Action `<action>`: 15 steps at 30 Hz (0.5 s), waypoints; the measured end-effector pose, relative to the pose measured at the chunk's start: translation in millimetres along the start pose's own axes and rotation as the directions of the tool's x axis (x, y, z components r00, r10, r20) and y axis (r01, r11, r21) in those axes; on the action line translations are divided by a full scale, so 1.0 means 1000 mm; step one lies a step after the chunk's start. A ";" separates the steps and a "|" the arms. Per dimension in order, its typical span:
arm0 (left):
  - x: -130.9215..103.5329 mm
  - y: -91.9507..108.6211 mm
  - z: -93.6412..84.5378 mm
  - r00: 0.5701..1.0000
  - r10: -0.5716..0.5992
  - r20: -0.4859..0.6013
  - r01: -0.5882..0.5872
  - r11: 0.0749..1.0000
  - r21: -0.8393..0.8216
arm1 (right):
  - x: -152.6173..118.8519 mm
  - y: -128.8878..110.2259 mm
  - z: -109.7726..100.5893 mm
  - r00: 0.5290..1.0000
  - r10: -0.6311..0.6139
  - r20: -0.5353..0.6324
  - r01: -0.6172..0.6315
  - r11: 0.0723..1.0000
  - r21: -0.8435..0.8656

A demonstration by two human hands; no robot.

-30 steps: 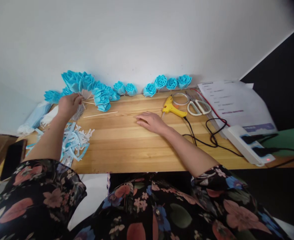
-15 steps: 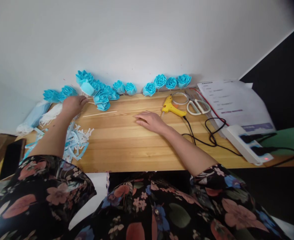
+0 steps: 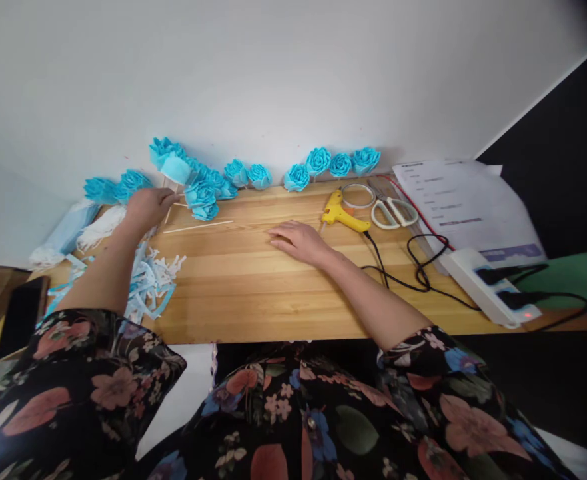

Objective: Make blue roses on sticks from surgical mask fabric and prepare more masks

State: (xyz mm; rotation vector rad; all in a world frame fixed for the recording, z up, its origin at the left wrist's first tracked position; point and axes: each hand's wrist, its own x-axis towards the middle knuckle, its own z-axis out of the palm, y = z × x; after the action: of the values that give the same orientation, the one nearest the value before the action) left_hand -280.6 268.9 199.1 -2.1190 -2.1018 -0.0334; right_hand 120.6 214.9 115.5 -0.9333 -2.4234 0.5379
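Note:
My left hand [image 3: 148, 208] is closed at the back left of the table, its fingers pinched at the thin wooden stem below a pale-faced blue artificial flower [image 3: 177, 171]. That flower leans against a cluster of blue ruffled flowers [image 3: 202, 195] on similar sticks. More blue flowers [image 3: 132, 185] lie just behind the same hand. One bare wooden stick [image 3: 198, 227] rests on the wood to its right. Flat on the table's middle is my right hand [image 3: 300, 243], fingers stretched out and holding nothing. Nearest to it is a yellow glue gun [image 3: 342, 213].
White-handled scissors [image 3: 394, 213], a roll of tape [image 3: 358, 195] and papers [image 3: 466, 207] lie at the right. The glue gun's black cord runs near a white power strip [image 3: 493, 287]. Cut strips [image 3: 150, 283], folded blue sheets [image 3: 66, 233] and a phone [image 3: 23, 317] are at the left.
The pale-faced flower by my left hand has risen slightly and turned more upright, and its stem now shows below the fingers. My right hand stays where it was.

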 end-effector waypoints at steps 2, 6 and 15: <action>-0.004 -0.002 -0.004 0.997 0.050 -0.055 -0.055 0.994 -0.091 | 0.000 0.000 0.000 1.000 0.000 -0.002 0.000 1.000 -0.002; -0.013 -0.004 -0.014 0.970 0.081 -0.230 -0.165 0.913 -0.373 | 0.000 0.000 0.000 1.000 0.003 -0.002 -0.003 1.000 -0.001; 0.001 -0.016 -0.034 0.827 -0.314 -0.466 -0.018 0.814 -0.581 | 0.000 0.000 0.000 1.000 0.002 0.002 -0.002 1.000 0.008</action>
State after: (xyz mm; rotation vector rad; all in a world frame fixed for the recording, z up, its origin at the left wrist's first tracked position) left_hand -293.1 265.5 234.2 -1.8356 -2.0291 -1.2795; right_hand 120.6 214.8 115.9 -0.9325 -2.4209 0.5491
